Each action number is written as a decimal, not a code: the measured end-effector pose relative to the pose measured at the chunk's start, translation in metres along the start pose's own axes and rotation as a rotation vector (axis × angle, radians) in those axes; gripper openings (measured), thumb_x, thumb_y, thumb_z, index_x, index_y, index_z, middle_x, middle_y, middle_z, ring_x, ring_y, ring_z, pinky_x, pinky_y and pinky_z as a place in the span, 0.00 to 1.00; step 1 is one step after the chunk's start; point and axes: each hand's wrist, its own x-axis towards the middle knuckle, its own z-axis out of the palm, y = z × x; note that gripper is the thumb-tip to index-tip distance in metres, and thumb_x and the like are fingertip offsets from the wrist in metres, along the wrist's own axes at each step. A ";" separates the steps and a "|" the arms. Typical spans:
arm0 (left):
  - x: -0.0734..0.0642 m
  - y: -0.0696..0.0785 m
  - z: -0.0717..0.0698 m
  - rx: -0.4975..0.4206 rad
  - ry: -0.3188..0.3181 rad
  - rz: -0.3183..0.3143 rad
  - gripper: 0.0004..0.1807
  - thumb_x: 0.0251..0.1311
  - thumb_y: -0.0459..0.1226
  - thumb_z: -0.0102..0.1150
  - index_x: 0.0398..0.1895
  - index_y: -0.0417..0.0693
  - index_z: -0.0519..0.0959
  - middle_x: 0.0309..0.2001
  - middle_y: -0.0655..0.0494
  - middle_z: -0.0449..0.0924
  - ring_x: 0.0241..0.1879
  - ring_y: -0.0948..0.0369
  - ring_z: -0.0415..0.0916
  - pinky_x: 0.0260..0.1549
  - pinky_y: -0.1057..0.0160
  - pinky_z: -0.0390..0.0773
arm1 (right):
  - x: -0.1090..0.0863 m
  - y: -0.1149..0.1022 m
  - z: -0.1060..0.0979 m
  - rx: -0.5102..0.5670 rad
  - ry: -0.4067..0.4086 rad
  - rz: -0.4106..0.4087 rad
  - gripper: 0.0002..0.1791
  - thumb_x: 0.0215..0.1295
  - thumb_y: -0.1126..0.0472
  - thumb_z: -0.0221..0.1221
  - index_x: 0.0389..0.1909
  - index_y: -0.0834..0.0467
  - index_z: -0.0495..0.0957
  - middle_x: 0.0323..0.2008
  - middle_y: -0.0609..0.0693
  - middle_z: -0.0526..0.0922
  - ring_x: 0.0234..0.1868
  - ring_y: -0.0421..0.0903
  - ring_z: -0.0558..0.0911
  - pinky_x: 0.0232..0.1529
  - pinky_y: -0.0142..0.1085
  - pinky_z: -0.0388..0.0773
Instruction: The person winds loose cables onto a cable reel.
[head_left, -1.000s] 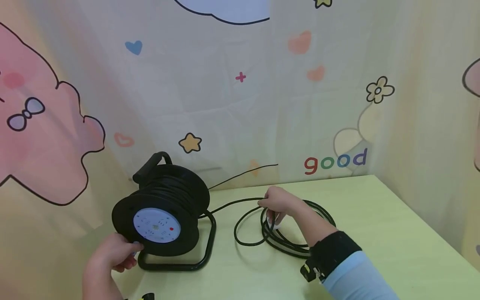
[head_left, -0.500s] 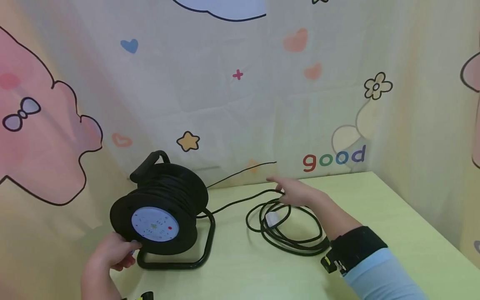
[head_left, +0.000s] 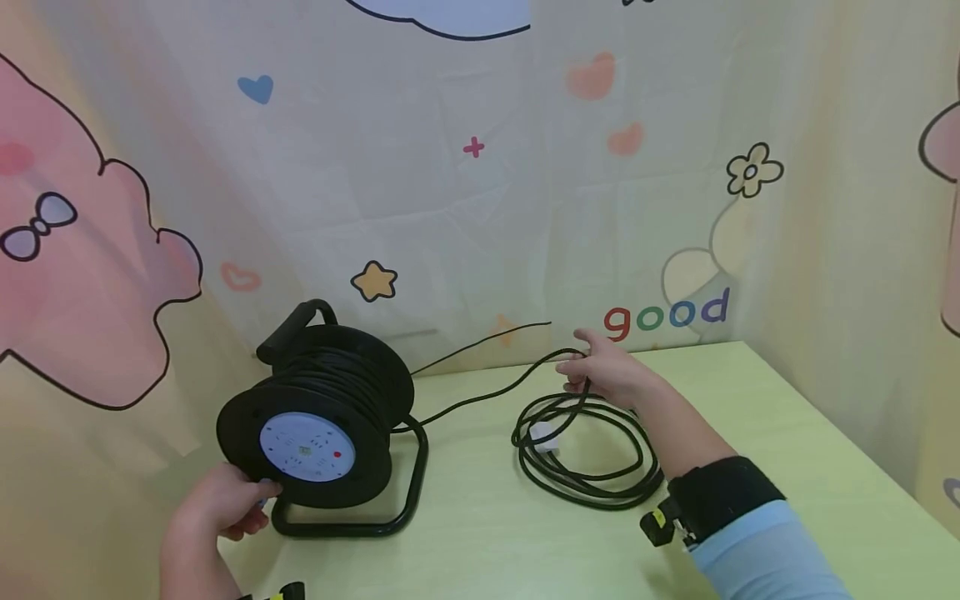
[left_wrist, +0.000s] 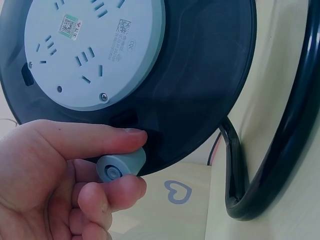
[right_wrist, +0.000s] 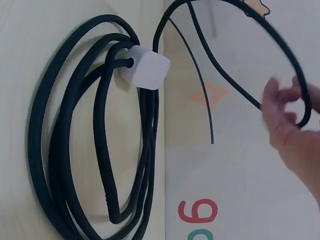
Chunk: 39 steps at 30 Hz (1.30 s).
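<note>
Left hand [head_left: 227, 500], its grip pinching a pale knob [left_wrist: 120, 166] low on the black reel [head_left: 318, 398], right hand [head_left: 611, 368], its grip around the black cable [right_wrist: 224, 74], raised above the desk [head_left: 480, 550] where its other loops [right_wrist: 35, 130] lie, white plug [right_wrist: 150, 70] among them

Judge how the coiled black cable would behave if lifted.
The black cable would probably flop, since it curves in loose loops. Its coil may spread, as no tie shows. The white plug might swing, being attached to the cable.
</note>
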 end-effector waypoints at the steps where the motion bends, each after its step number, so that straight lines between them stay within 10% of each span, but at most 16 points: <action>1: 0.001 0.000 0.000 0.001 -0.001 0.004 0.16 0.59 0.41 0.60 0.18 0.39 0.77 0.16 0.50 0.76 0.17 0.57 0.73 0.18 0.60 0.75 | -0.001 -0.001 -0.004 0.036 -0.040 -0.018 0.47 0.64 0.68 0.59 0.75 0.52 0.40 0.32 0.53 0.65 0.28 0.47 0.71 0.42 0.43 0.78; 5: 0.001 0.000 -0.002 0.009 0.009 0.012 0.16 0.58 0.41 0.59 0.18 0.38 0.77 0.16 0.50 0.77 0.18 0.56 0.73 0.18 0.60 0.76 | -0.006 -0.002 -0.021 0.013 -0.104 -0.122 0.42 0.69 0.70 0.53 0.75 0.40 0.43 0.47 0.60 0.69 0.25 0.44 0.68 0.28 0.34 0.72; 12: -0.002 0.000 -0.005 0.016 0.019 0.014 0.16 0.58 0.41 0.59 0.18 0.38 0.77 0.16 0.50 0.77 0.17 0.56 0.73 0.18 0.60 0.76 | -0.013 0.005 -0.041 -0.843 0.185 -0.395 0.21 0.69 0.53 0.57 0.61 0.51 0.72 0.41 0.50 0.84 0.36 0.47 0.77 0.39 0.47 0.74; 17: -0.001 -0.001 -0.005 0.027 0.025 0.023 0.17 0.59 0.41 0.59 0.17 0.39 0.77 0.15 0.51 0.77 0.17 0.56 0.73 0.18 0.59 0.76 | -0.013 0.019 -0.042 -1.148 0.369 -0.577 0.10 0.64 0.49 0.61 0.40 0.48 0.82 0.29 0.41 0.81 0.30 0.44 0.75 0.23 0.41 0.72; 22: 0.002 0.000 -0.003 0.032 0.026 0.025 0.17 0.59 0.42 0.59 0.17 0.39 0.77 0.15 0.51 0.76 0.16 0.56 0.73 0.18 0.59 0.76 | -0.013 0.036 -0.040 -1.197 0.504 -0.730 0.08 0.59 0.52 0.65 0.36 0.50 0.81 0.20 0.40 0.69 0.28 0.44 0.66 0.24 0.39 0.63; 28: 0.000 0.001 -0.002 0.037 0.027 0.026 0.18 0.58 0.42 0.60 0.16 0.39 0.77 0.15 0.51 0.77 0.16 0.56 0.72 0.18 0.59 0.76 | -0.016 0.058 -0.032 -1.130 0.666 -0.671 0.10 0.58 0.53 0.66 0.40 0.51 0.82 0.28 0.47 0.80 0.35 0.50 0.71 0.33 0.48 0.66; 39: 0.003 -0.004 0.001 0.019 0.045 0.014 0.18 0.58 0.43 0.60 0.16 0.39 0.77 0.15 0.51 0.77 0.16 0.56 0.73 0.18 0.59 0.76 | -0.018 0.065 -0.032 -1.130 0.600 -0.588 0.09 0.60 0.51 0.64 0.38 0.50 0.80 0.21 0.42 0.70 0.31 0.46 0.67 0.30 0.43 0.60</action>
